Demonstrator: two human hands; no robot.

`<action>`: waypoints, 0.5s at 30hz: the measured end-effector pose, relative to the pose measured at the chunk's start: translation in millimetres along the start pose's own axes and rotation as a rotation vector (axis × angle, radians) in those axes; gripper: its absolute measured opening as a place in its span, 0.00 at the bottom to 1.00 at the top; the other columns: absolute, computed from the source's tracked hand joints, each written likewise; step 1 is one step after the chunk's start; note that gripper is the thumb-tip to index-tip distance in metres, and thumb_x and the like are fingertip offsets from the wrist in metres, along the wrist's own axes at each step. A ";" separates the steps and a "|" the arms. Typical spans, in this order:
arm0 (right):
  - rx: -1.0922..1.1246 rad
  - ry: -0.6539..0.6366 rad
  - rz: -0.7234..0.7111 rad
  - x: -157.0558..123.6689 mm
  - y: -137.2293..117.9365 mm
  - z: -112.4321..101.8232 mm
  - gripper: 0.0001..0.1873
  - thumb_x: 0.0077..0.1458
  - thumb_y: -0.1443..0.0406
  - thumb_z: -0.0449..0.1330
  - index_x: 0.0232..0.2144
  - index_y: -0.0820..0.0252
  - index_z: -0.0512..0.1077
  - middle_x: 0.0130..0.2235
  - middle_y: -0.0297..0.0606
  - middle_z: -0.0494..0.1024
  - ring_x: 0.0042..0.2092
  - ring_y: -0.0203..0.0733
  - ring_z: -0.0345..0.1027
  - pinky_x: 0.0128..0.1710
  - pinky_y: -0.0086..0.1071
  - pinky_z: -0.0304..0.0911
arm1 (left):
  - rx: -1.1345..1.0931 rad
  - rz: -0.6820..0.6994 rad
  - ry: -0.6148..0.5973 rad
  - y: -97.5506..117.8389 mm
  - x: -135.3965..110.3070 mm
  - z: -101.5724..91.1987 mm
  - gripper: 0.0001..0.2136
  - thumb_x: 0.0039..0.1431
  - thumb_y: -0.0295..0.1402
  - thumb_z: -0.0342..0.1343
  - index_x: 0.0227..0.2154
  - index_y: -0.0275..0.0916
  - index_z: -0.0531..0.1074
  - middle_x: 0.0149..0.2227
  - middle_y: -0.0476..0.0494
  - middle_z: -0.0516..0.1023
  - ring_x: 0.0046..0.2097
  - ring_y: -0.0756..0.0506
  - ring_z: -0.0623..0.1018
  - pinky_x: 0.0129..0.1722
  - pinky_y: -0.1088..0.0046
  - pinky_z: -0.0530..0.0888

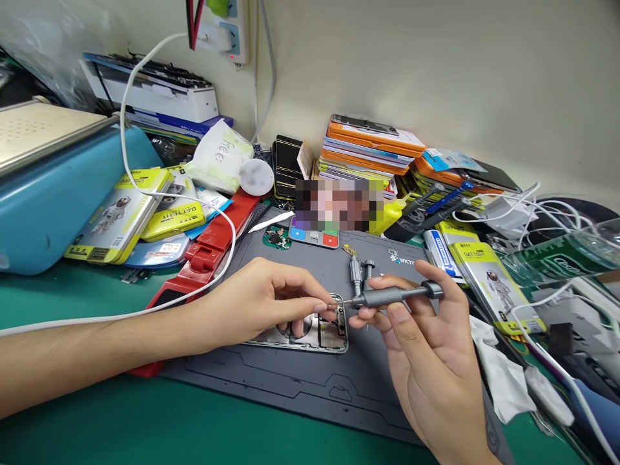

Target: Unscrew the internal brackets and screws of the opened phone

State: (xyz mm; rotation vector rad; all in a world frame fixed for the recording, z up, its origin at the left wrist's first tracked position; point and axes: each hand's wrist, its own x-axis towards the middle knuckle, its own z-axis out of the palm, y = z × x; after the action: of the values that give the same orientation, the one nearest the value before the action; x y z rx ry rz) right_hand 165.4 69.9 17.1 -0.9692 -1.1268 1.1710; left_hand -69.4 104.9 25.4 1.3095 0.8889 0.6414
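Observation:
My right hand [426, 349] grips a grey precision screwdriver [394, 296], held level with its tip pointing left. My left hand [264, 300] has its fingers pinched together right at the tip [334, 303]; whatever tiny piece sits between them is too small to make out. Both hands hover over an opened phone frame [314, 332] that lies on the grey work mat [310, 381], partly hidden under my left fingers. Two more grey screwdrivers [361, 271] lie on the mat just behind.
A red clamp tool [213, 242] and a white cable [227, 255] lie to the left, by a blue machine [62, 194]. Yellow battery boxes [121, 216], stacked orange packages [368, 152], a small circuit board [276, 237] and tangled white cables [537, 213] crowd the desk's back and right.

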 end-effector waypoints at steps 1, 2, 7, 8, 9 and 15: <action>-0.009 0.004 -0.008 -0.1 0.3 0.0 0.19 0.71 0.65 0.64 0.59 0.40 0.70 0.49 0.36 0.84 0.38 0.38 0.83 0.42 0.35 0.84 | -0.018 -0.019 -0.003 0.3 0.7 -0.3 0.05 0.68 0.35 0.67 0.41 0.41 0.86 0.27 0.53 0.82 0.30 0.55 0.79 0.23 0.87 0.65; -0.020 0.009 -0.019 -0.4 0.6 0.1 0.19 0.71 0.65 0.64 0.59 0.40 0.70 0.49 0.36 0.84 0.39 0.38 0.84 0.43 0.34 0.84 | -0.032 -0.033 -0.005 0.5 1.5 -0.7 0.06 0.68 0.36 0.67 0.41 0.41 0.86 0.28 0.53 0.82 0.30 0.54 0.80 0.23 0.86 0.66; -0.097 -0.006 -0.134 -4.3 1.0 1.6 0.19 0.73 0.68 0.60 0.61 0.41 0.69 0.50 0.35 0.84 0.42 0.38 0.84 0.44 0.34 0.84 | -0.072 -0.057 -0.015 0.3 4.1 -1.7 0.06 0.67 0.37 0.67 0.39 0.40 0.85 0.33 0.51 0.85 0.30 0.54 0.81 0.25 0.85 0.70; -0.117 -0.014 -0.166 -5.4 1.1 1.8 0.20 0.74 0.69 0.59 0.61 0.41 0.68 0.50 0.35 0.84 0.41 0.38 0.84 0.44 0.34 0.84 | -0.075 -0.060 -0.016 0.1 4.2 -1.6 0.06 0.67 0.37 0.67 0.39 0.40 0.84 0.35 0.50 0.86 0.30 0.54 0.81 0.26 0.84 0.71; -0.141 -0.023 -0.201 -6.5 1.3 2.0 0.20 0.74 0.70 0.58 0.61 0.41 0.68 0.51 0.35 0.84 0.41 0.38 0.84 0.45 0.34 0.84 | -0.072 -0.062 -0.015 0.1 4.1 -1.4 0.07 0.67 0.37 0.67 0.39 0.39 0.84 0.37 0.49 0.87 0.30 0.53 0.81 0.27 0.83 0.73; -0.251 -0.072 -0.355 -12.0 4.1 0.7 0.26 0.72 0.76 0.57 0.61 0.41 0.67 0.52 0.34 0.83 0.43 0.37 0.85 0.48 0.35 0.83 | -0.027 -0.056 0.018 1.9 3.4 0.2 0.07 0.68 0.37 0.66 0.39 0.38 0.82 0.33 0.50 0.84 0.30 0.53 0.80 0.28 0.82 0.73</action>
State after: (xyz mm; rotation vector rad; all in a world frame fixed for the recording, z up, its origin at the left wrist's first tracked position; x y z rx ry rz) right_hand 163.6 58.7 11.5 -0.8734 -1.4615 0.7959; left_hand -67.2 108.0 26.7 1.2520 0.9254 0.6203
